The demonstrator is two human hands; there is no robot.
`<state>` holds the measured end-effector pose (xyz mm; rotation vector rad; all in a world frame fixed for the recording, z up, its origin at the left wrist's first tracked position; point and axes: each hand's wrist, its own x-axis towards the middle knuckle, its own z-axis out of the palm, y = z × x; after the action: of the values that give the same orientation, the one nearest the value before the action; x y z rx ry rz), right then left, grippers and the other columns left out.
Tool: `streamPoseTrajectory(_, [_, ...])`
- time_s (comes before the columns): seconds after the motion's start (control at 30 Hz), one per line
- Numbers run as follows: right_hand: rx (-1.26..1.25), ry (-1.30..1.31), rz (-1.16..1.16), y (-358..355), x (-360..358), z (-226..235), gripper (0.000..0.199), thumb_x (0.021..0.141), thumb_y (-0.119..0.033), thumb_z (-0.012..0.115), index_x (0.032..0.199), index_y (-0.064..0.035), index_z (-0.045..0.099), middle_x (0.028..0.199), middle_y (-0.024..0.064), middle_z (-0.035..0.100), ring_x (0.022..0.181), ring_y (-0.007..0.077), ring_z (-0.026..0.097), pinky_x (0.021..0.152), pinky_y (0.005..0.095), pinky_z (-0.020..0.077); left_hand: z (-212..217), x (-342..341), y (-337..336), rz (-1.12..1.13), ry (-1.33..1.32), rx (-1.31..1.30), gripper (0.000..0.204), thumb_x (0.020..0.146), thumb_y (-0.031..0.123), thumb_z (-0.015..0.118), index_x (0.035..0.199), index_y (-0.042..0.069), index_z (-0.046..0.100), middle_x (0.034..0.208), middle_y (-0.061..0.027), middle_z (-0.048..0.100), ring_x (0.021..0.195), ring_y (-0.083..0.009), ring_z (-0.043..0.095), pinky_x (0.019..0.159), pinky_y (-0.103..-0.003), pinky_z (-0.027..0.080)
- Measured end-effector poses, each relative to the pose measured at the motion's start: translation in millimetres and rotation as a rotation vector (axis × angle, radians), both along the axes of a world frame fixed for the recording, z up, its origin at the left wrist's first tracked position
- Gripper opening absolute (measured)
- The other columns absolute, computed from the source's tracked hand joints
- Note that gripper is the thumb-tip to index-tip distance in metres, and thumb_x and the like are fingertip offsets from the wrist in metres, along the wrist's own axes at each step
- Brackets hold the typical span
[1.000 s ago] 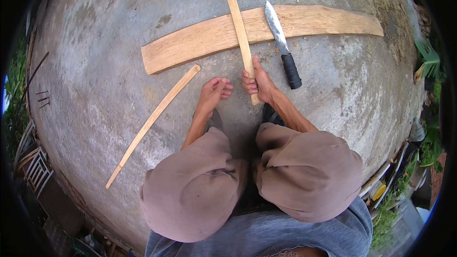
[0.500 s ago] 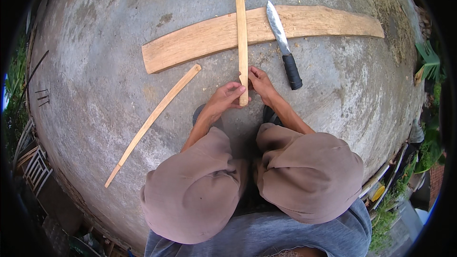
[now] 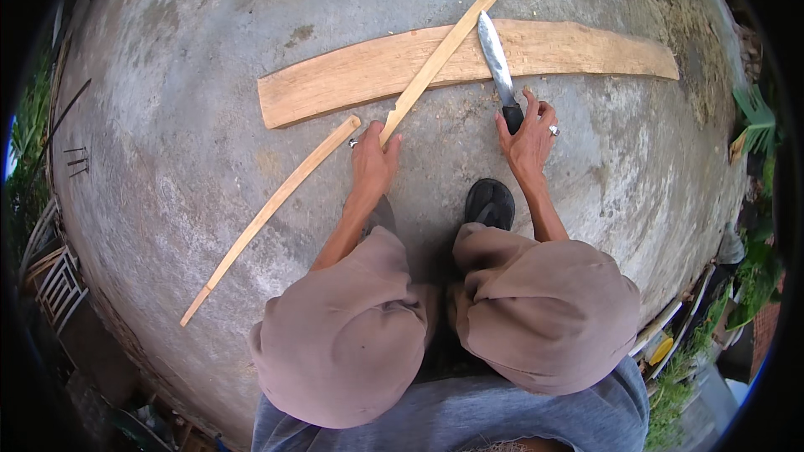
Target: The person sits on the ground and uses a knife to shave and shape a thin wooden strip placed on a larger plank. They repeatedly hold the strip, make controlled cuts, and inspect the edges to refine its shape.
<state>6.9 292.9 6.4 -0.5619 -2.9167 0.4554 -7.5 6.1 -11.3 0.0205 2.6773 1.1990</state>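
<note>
My left hand [image 3: 373,159] is closed round the near, notched end of a long thin wooden strip [image 3: 444,52]. The strip slants away to the upper right across a wide, curved wooden board [image 3: 352,75]. Over the black handle of a large knife [image 3: 496,57] is my right hand [image 3: 529,136], thumb on one side and fingers spread on the other. The knife lies with its blade across the board, tip pointing away from me. Most of its handle is hidden under my palm.
A second thin wooden strip [image 3: 268,209] lies on the concrete floor [image 3: 167,159] to my left. Between my hands a foot in a black sandal [image 3: 491,203] shows. Small wood chips are scattered near the board. Green plants [image 3: 756,121] edge the floor at the right.
The strip has swung from upright to a slant, its far end rightward. My left hand moved slightly left with it. My right hand left the strip and went right to the knife's handle.
</note>
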Motion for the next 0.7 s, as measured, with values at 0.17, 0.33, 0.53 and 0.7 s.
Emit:
streamPoseTrajectory(0.17, [-0.277, -0.004, 0.038, 15.5, 12.1, -27.4, 0.055, 0.094, -0.031, 0.074, 0.138, -0.0041, 0.053, 0.119, 0.0238, 0.057, 0.103, 0.0374, 0.062, 0.085, 0.0467, 0.0515, 4.9, -31.1, -1.9, -0.120, 0.157, 0.098, 0.026, 0.104, 0.026, 0.062, 0.106, -0.001, 0.063, 0.088, -0.0237, 0.065, 0.084, -0.0447, 0.062, 0.076, -0.050, 0.047])
streamPoseTrajectory(0.33, [-0.658, -0.001, -0.116, -2.7, 12.2, -13.8, 0.044, 0.101, -0.035, 0.067, 0.123, 0.0016, 0.058, 0.098, 0.0216, 0.068, 0.080, 0.0341, 0.066, 0.072, 0.0439, 0.0528, 12.1, -55.3, 7.7, -0.135, 0.176, 0.115, 0.033, 0.106, 0.031, 0.058, 0.104, -0.001, 0.064, 0.088, -0.0246, 0.065, 0.083, -0.0442, 0.061, 0.076, -0.048, 0.047])
streamPoseTrajectory(0.53, [-0.724, -0.109, 0.120, -33.5, -5.1, 19.1, 0.044, 0.103, -0.039, 0.065, 0.116, 0.0021, 0.059, 0.084, 0.0210, 0.068, 0.072, 0.0336, 0.066, 0.068, 0.0433, 0.0516, 16.7, -67.4, 8.3, -0.147, -0.148, 0.084, 0.041, 0.109, 0.036, 0.052, 0.101, 0.000, 0.067, 0.083, -0.0254, 0.066, 0.077, -0.0404, 0.064, 0.075, -0.047, 0.048])
streamPoseTrajectory(0.7, [-0.699, -0.172, 0.264, -60.9, -25.1, 50.7, 0.042, 0.101, -0.033, 0.069, 0.118, 0.0035, 0.058, 0.089, 0.0241, 0.069, 0.077, 0.0381, 0.069, 0.070, 0.0446, 0.0526, 5.0, -63.2, 15.3, -0.156, -0.036, 0.016, 0.037, 0.109, 0.034, 0.052, 0.104, -0.001, 0.063, 0.087, -0.0301, 0.068, 0.086, -0.0483, 0.066, 0.075, -0.056, 0.048])
